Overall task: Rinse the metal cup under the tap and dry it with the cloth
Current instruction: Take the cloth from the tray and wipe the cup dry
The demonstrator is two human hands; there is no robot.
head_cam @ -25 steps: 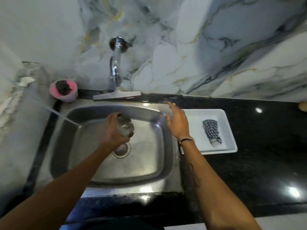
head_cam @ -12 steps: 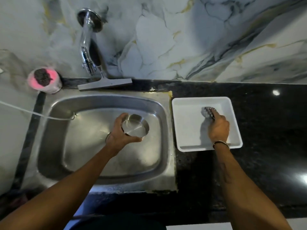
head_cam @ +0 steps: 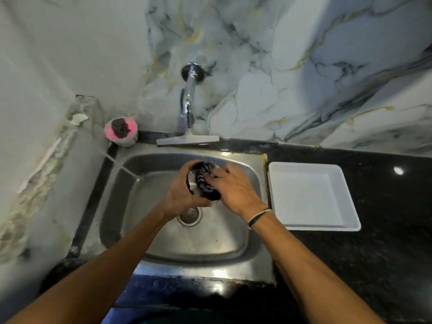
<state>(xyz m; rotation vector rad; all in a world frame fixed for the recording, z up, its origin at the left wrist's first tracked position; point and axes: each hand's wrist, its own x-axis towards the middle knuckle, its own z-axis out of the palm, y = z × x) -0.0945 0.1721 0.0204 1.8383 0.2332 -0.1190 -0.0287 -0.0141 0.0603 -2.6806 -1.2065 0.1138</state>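
Both hands over the middle of the stainless steel sink basin point(head_cam: 163, 242), above the round drain point(head_cam: 189, 216). Left hand point(head_cam: 181, 195) wrapped around the outside of the small shiny metal cup point(head_cam: 195, 183), fingers curled over the far rim, thumb under it, mouth tipped toward the right. Right hand point(head_cam: 236, 190) closed on the checked dark-and-white cloth point(head_cam: 203, 181), pushing it down into the cup's mouth, so most of the cloth bunched up inside and only a striped fold showing. Thin band point(head_cam: 258, 216) round the right wrist.

Cup held up off the sink floor, well forward of the chrome wall tap point(head_cam: 188, 99); can't tell if any water coming out of that spout. Thin stream of water point(head_cam: 121, 166) arcing in from the left over the sink edge though, landing at the basin's back left wall.

White rectangular plastic tray point(head_cam: 313, 197) sitting on the black speckled countertop point(head_cam: 385, 230) just right of the sink, nothing lying in it. Grey squeegee point(head_cam: 188, 140) lying along the back ledge under the tap. Pink round tub with a dark scrubber in it point(head_cam: 121, 130) at the back left corner. Marble-look wall point(head_cam: 304, 66) behind all that.
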